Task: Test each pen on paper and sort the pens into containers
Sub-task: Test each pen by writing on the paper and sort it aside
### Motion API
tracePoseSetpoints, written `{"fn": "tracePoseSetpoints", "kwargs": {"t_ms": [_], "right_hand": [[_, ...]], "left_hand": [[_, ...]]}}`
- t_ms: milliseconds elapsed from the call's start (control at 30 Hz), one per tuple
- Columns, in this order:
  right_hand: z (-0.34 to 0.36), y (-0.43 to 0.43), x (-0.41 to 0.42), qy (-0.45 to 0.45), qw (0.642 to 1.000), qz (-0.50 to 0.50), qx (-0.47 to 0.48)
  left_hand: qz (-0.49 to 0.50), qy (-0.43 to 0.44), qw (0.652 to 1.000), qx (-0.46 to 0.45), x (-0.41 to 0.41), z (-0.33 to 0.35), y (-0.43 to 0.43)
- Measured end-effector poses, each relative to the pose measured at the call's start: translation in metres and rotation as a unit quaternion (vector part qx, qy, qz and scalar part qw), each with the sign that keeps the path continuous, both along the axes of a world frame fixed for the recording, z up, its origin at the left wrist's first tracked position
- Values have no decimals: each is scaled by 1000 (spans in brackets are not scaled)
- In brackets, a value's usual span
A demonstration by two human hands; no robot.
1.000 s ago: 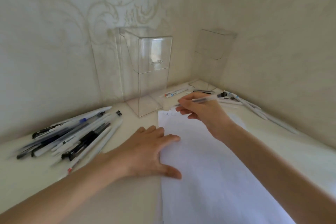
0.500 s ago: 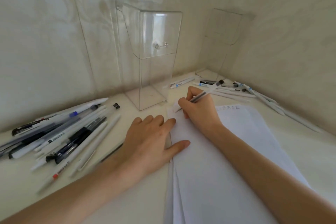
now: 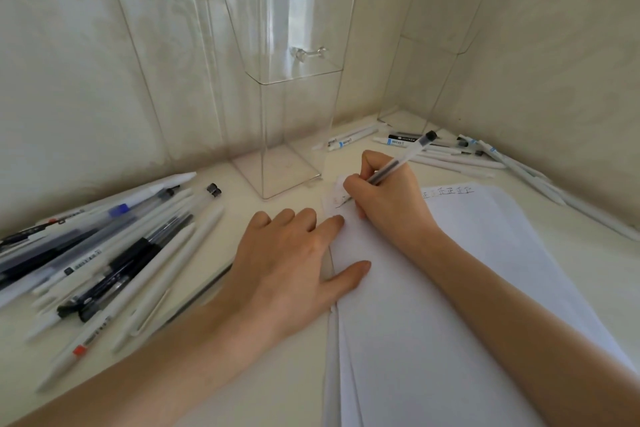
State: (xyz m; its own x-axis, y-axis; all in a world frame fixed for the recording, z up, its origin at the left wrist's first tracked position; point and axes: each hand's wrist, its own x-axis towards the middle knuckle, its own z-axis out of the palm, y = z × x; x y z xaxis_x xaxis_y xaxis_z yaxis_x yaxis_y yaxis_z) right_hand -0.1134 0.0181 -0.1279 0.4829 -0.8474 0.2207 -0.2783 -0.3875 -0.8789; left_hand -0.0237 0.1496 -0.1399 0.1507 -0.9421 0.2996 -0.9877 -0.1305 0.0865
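**Q:** What moved in the last second?

**A:** Logged from my remote station. The right grip (image 3: 388,201) has swung its clear-barrelled pen with the black end cap (image 3: 398,163) from nearly level to steeply tilted. The tip has gone from the sheet's top edge to the top left corner of the upper white paper sheet (image 3: 398,305). A lower white sheet (image 3: 502,253) now shows past it on the right, with a row of handwritten marks (image 3: 446,191) along its top edge.

**Q:** State of the grips?

**A:** Right grip is clenched round the pen in a writing hold, tip down on the paper. Left grip (image 3: 287,263) is released and lies flat. Its thumb is on the upper sheet and its fingers spread over the sheet's left edge onto the pale counter (image 3: 588,270).

**Q:** Containers?

**A:** A tall clear acrylic box with a small knob (image 3: 294,97) stands upright just beyond the paper's corner. A second clear box (image 3: 440,45) stands in the back right corner by the wall.

**Q:** Other pens?

**A:** A heap of mixed black, white and clear pens (image 3: 104,253) lies on the counter left of the left grip. A looser row of white pens (image 3: 485,156) lies behind the right grip, near the second box.
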Motion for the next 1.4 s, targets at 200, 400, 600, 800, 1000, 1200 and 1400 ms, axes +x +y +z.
{"fn": "tracePoseSetpoints", "kwargs": {"t_ms": [200,400,600,800,1000,1200,1400], "right_hand": [[0,1,-1,6,1000,5,0],[-1,0,0,2,1000,0,-2],[0,1,-1,-1,1000,10,7],[1,2,-1,-1,1000,12,13],[0,0,0,-3,1000,-8,-18],[4,1,-4,-114,993,5,33],[10,3,-7,-182,977,73,89]], "left_hand": [[-8,-8,999,-48,1,-8,-5],[-10,-14,997,-71,1,-9,-5],[-9,-5,998,-58,1,-8,-4],[1,24,999,-27,-1,0,-1],[-9,22,999,-33,2,-6,-2],[-49,222,971,-79,5,-1,3],[-44,316,943,-95,12,-2,-2]]}}
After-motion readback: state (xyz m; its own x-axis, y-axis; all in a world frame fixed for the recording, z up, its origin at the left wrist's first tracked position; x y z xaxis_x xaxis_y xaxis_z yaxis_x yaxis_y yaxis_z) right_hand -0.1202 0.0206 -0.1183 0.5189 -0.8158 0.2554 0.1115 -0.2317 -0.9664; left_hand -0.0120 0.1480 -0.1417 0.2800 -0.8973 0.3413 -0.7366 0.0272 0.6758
